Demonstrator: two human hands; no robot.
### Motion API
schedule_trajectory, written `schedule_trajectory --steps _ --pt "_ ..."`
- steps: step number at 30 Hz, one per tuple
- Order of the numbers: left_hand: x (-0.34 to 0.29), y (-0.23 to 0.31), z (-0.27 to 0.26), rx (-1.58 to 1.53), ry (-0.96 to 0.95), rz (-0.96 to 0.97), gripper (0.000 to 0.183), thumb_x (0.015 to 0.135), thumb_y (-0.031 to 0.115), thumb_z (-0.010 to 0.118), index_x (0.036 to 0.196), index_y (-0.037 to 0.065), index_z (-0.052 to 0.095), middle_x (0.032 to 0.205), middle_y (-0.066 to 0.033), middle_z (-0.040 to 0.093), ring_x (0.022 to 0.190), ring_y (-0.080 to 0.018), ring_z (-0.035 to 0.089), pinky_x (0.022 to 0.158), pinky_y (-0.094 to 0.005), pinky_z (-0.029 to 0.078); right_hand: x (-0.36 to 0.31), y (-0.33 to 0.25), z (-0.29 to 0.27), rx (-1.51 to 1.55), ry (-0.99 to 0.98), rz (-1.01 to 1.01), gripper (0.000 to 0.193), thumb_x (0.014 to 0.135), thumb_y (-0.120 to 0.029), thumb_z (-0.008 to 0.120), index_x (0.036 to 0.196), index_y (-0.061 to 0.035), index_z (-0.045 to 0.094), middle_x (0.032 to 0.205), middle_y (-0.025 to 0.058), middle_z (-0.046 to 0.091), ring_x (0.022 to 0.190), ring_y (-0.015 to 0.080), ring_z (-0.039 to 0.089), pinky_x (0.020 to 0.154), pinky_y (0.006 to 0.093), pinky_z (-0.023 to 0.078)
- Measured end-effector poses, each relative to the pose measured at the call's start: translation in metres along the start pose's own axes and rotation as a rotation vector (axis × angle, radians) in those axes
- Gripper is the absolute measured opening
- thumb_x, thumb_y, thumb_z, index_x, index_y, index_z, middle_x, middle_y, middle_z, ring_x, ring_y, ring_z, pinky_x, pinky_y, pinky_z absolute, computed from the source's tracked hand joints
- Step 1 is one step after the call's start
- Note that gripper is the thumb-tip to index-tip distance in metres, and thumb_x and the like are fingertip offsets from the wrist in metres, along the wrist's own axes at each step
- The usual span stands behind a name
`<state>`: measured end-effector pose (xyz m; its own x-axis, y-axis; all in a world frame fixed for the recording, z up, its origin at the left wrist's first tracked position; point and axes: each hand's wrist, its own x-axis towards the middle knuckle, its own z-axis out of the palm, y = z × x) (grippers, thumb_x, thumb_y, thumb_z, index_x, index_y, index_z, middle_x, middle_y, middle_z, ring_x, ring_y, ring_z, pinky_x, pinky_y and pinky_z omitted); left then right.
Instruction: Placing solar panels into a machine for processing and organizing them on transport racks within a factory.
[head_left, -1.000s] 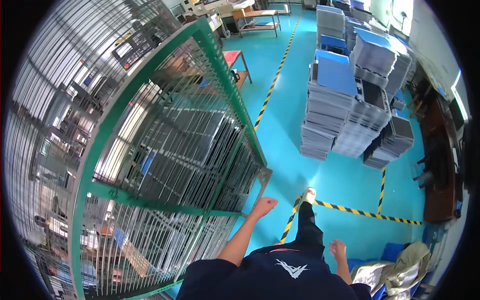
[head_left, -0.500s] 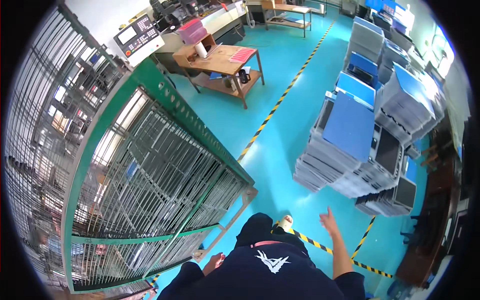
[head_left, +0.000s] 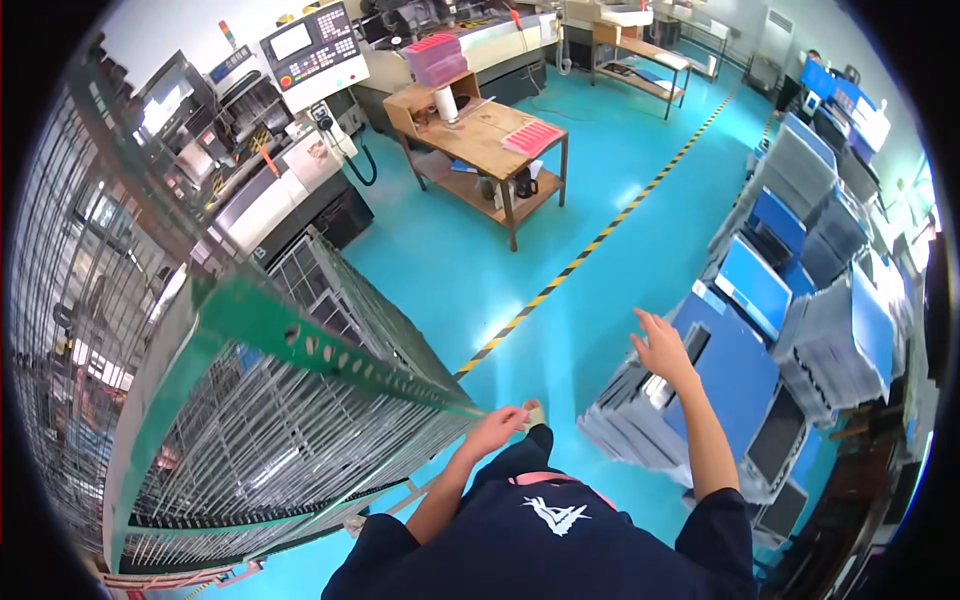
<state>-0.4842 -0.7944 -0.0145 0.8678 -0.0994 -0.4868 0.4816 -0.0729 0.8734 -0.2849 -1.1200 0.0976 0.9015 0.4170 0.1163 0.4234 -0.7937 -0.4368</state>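
My left hand [head_left: 497, 430] is in front of my body with its fingers curled together, and I see nothing in them. It is nearest to the green-framed wire rack [head_left: 300, 340], whose corner rises at my left; contact with it cannot be made out. My right hand [head_left: 662, 350] is raised, fingers spread and holding nothing. From my viewpoint it overlaps the edge of a tall stack of grey panels with a blue sheet [head_left: 735, 365] on top. One light-coloured shoe [head_left: 536, 413] shows just beyond my left hand.
A wooden table [head_left: 490, 140] stands ahead, with pink pieces [head_left: 532, 137] and a pink block [head_left: 436, 60] on it. Machines with a control panel [head_left: 312, 55] line the left. A yellow-black floor line [head_left: 590, 245] runs forward. More panel stacks [head_left: 840, 320] crowd the right.
My view has shifted forward along the rack, and the table looks nearer. Both hands have risen, the left coming out from beside my body. The right fingers are now spread.
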Motion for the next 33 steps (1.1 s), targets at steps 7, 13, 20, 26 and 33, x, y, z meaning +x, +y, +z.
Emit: schedule_trajectory --steps 7,13,20,26,33 --pt "0.086 0.081 0.019 0.297 -0.099 0.103 0.036 0.102 0.035 0.056 0.113 0.003 0.067 0.109 -0.0122 0.070 0.104 -0.0268 0.064 0.096 -0.0365 0.048 0.035 0.087 0.040 0.120 -0.158 0.151 0.036 0.091 -0.022 0.064 0.122 -0.0026 0.060 0.110 0.0178 0.067 0.105 0.0376 0.063 0.089 0.0468 0.050" --pt "0.106 0.124 -0.003 0.425 -0.143 0.111 0.035 0.103 0.031 0.054 0.116 0.003 0.069 0.109 -0.0090 0.074 0.101 -0.0218 0.068 0.091 -0.0312 0.050 0.049 0.092 0.047 0.256 -0.027 0.451 0.032 0.092 -0.020 0.065 0.118 -0.0011 0.061 0.102 0.0169 0.070 0.095 0.0352 0.067 0.083 0.0449 0.052" --pt "0.135 0.140 -0.027 0.345 -0.032 -0.180 0.035 0.103 0.032 0.056 0.117 0.004 0.069 0.106 -0.0091 0.073 0.093 -0.0194 0.068 0.086 -0.0308 0.051 0.050 0.094 0.044 0.055 -0.401 0.474 0.045 0.092 -0.032 0.065 0.129 -0.0053 0.059 0.104 0.0165 0.070 0.099 0.0361 0.066 0.085 0.0438 0.051" --pt "0.240 0.205 -0.045 0.525 -0.158 -0.263 0.041 0.101 0.041 0.055 0.108 0.006 0.075 0.099 -0.0097 0.075 0.088 -0.0211 0.070 0.082 -0.0330 0.052 0.080 0.122 0.047 0.271 -0.484 0.576 0.053 0.094 -0.035 0.065 0.135 -0.0031 0.054 0.111 0.0195 0.067 0.102 0.0350 0.065 0.089 0.0427 0.051" --pt "0.386 0.210 -0.087 0.907 -0.023 -0.174 0.041 0.099 0.036 0.055 0.077 0.004 0.069 0.077 -0.0141 0.071 0.072 -0.0303 0.067 0.068 -0.0412 0.051 0.083 0.152 0.053 0.507 -0.378 0.850 0.054 0.093 -0.032 0.067 0.134 0.0001 0.054 0.115 0.0242 0.067 0.108 0.0384 0.065 0.092 0.0435 0.051"
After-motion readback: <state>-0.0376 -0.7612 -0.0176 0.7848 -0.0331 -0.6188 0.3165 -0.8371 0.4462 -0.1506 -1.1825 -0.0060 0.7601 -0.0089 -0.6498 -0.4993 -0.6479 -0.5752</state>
